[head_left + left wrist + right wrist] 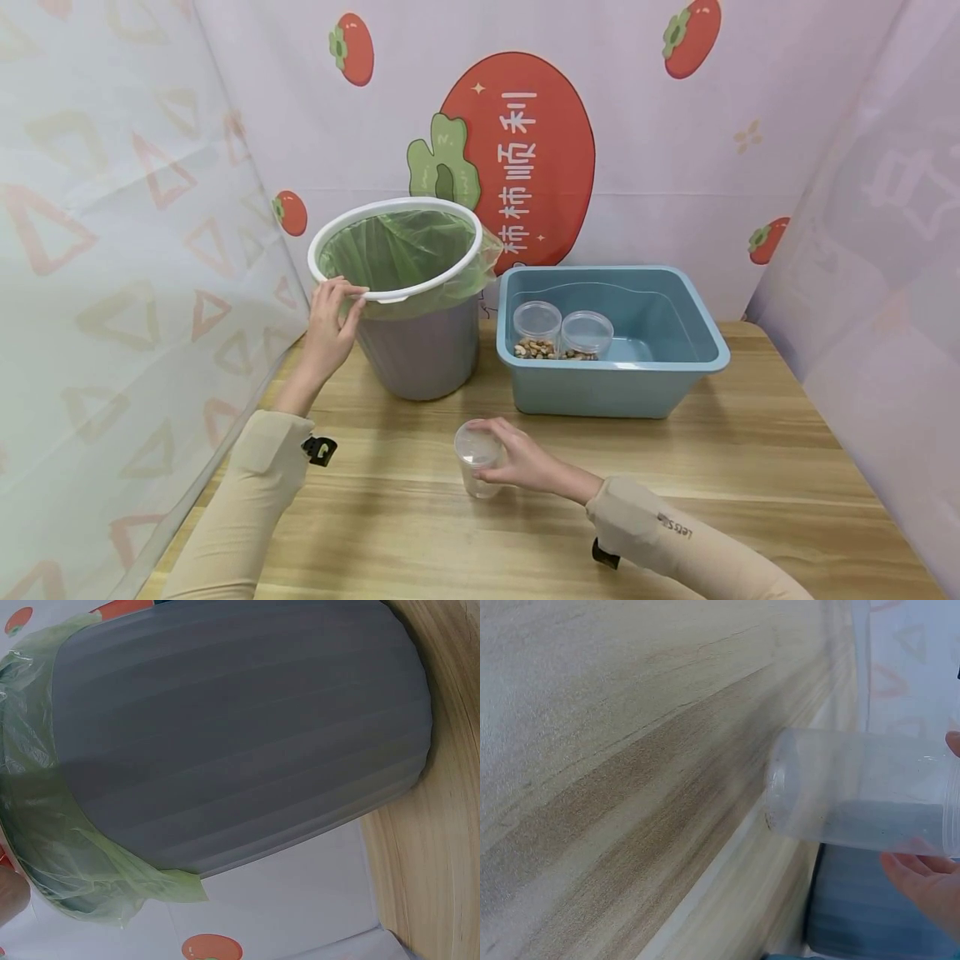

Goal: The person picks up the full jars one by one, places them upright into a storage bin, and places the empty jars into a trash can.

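Note:
A clear plastic jar [480,479] is held near its top by my right hand [525,458], thumb on one side and fingers on the other. It stands upright, close over or on the table; I cannot tell whether its base touches. The right wrist view shows the jar [855,791] see-through, with only a few brown specks near its base. My left hand [330,321] pinches the near-left part of the white rim of a grey trash can [427,350]. A green bag [405,246] lines that can and hangs over its rim.
Right of the trash can, a blue plastic bin [600,392] holds two lidded clear jars [587,333] with nuts in them. All of it stands on a wood-grain table [712,500]. Printed cloth [645,167] hangs behind and along both sides.

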The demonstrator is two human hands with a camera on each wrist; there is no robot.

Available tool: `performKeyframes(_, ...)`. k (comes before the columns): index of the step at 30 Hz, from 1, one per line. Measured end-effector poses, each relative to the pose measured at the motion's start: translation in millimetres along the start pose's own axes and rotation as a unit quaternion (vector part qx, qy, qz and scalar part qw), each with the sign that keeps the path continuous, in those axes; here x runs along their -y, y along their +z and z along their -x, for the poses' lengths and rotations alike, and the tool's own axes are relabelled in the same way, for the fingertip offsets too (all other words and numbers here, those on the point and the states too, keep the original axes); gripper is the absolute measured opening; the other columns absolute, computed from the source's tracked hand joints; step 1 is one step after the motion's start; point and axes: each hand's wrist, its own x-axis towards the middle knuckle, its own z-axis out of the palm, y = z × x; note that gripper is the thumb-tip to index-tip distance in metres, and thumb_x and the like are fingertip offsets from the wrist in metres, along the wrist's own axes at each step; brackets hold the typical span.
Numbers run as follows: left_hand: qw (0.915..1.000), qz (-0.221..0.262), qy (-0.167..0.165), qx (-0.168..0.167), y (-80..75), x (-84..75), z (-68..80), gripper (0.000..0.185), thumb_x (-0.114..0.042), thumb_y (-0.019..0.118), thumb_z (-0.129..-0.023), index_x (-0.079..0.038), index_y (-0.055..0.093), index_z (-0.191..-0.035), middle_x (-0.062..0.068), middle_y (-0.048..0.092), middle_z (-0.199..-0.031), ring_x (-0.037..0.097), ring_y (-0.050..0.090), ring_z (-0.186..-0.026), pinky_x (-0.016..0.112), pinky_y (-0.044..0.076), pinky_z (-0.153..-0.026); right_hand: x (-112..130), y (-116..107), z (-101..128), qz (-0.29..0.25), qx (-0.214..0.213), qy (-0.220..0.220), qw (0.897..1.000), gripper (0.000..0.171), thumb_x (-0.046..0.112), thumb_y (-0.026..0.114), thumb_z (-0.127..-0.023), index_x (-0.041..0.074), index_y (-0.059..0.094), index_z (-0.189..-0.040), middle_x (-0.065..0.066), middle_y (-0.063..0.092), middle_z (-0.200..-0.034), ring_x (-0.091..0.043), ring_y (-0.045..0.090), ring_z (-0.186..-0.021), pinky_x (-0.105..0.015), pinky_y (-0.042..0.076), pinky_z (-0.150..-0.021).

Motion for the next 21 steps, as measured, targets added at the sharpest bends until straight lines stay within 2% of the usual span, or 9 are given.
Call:
performKeyframes(5, 1.0, -0.003, -0.001, 0.0, 0.7, 1.5, 0.3, 0.012, 0.004, 0.054, -0.083, 0.006, 0.055, -0.095, 0.022, 0.048, -0.098, 0.039, 0.038, -0.109, 0.049, 0.024, -0.096, -0.2, 0.5, -0.1, 0.007, -0.013, -0.013, 1.0, 0.058, 0.02, 0.073, -0.071, 0.009, 0.047, -0.122, -0.006, 0.051, -0.114, -0.016, 0.052, -0.097, -0.029, 0.046, -0.078)
performKeyframes(12, 1.0, -0.001, 0.0, 0.0, 1.2, 2.0, 0.3, 0.012, 0.003, 0.054, -0.084, 0.006, 0.056, -0.096, 0.022, 0.048, -0.099, 0.042, 0.038, -0.108, 0.049, 0.024, -0.096, -0.9, -2.9, -1.6, 0.018, -0.056, -0.044, 0.997, 0.059, 0.017, 0.075, -0.068, 0.005, 0.049, -0.119, -0.009, 0.053, -0.114, -0.019, 0.053, -0.097, -0.031, 0.047, -0.077)
performKeyframes(21, 1.0, -0.003, 0.0, -0.003, 1.1, 1.7, 0.0, 0.012, 0.003, 0.054, -0.084, 0.006, 0.056, -0.095, 0.022, 0.048, -0.098, 0.041, 0.038, -0.109, 0.048, 0.024, -0.097, 3.7, -14.6, -5.6, 0.005, -0.075, -0.022, 0.997, 0.057, 0.019, 0.074, -0.071, 0.007, 0.049, -0.12, -0.008, 0.053, -0.114, -0.018, 0.052, -0.096, -0.031, 0.047, -0.077)
